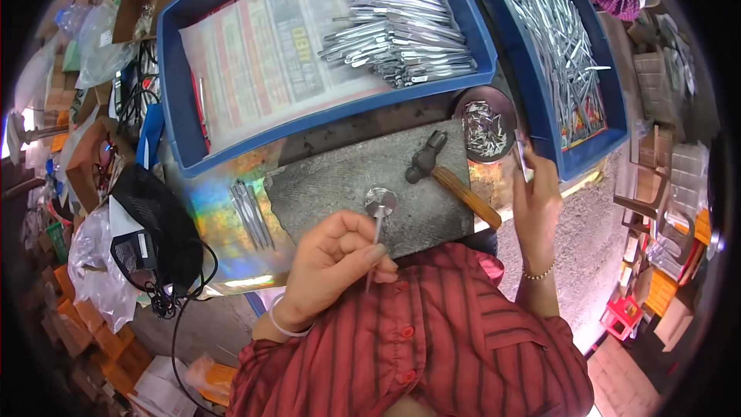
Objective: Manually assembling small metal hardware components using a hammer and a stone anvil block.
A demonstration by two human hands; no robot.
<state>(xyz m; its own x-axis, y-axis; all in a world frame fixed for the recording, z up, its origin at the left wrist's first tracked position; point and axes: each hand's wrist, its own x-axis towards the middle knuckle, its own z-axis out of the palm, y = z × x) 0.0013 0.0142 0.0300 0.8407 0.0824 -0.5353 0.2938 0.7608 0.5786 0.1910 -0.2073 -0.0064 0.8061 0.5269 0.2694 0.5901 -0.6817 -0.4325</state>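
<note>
1. Hands work over a grey slab (347, 177) on the cluttered worktop (212, 208); the left hand (336, 251) is closed around a thin metal strip (377, 243), pinching it upright with its far end touching a small round metal disc (380, 201) on the slab.
2. Right hand (536, 193) is raised at the right, fingers closed on another thin metal piece (522, 156), just beside the near edge of the right blue tray (540, 108).
3. Hammer (448, 177) lies on the slab between the two hands, head far, wooden handle pointing near-right.
4. Small round dish (485, 127) of short metal bits sits far of the hammer.
5. Left blue tray (324, 46) holds stacked metal strips on printed paper.
6. Loose strips (251, 212) lie left of the slab.
</note>
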